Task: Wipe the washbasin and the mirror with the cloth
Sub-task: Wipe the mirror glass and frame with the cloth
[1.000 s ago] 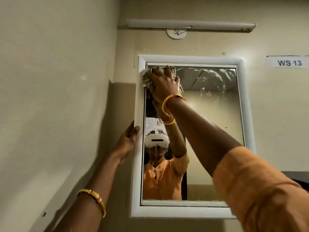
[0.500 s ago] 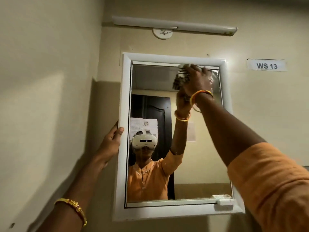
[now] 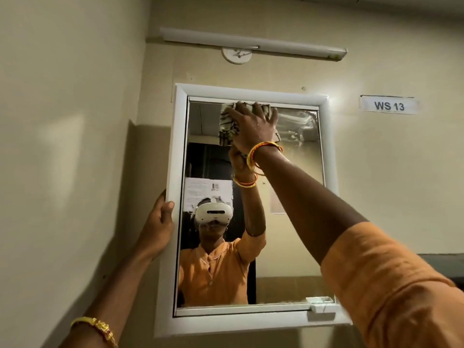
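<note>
1. Head view, your right hand point(image 3: 253, 126): you are pressing the striped cloth point(image 3: 229, 126) flat against the top of the mirror point(image 3: 296, 222), just under the upper edge of the white frame point(image 3: 251, 92). Your fingers are spread and fairly straight over the fabric, palm doing the pushing. I cannot tell whether your thumb is tucking a fold of the cloth.

2. Head view, your left hand point(image 3: 158, 229): you are gripping the left edge of the frame about halfway up, thumb on the front face, fingers wrapped behind. That is bracing the mirror, which appears to be standing out from the wall on that side.

3. Head view, the glass: smears are showing to the right of your hand, near the top right corner. The lower glass is looking cleaner, though the dim light is making that hard to judge.

4. Doing this step well: you are working the top band, so carry the strokes right into that smeared corner. Overlap each pass, then work downward so that drips are caught. Be pressing evenly with the whole palm, and be holding the frame firmly so it is not swinging.

5. The washbasin is not showing in this view, so I cannot tell its condition.
</note>
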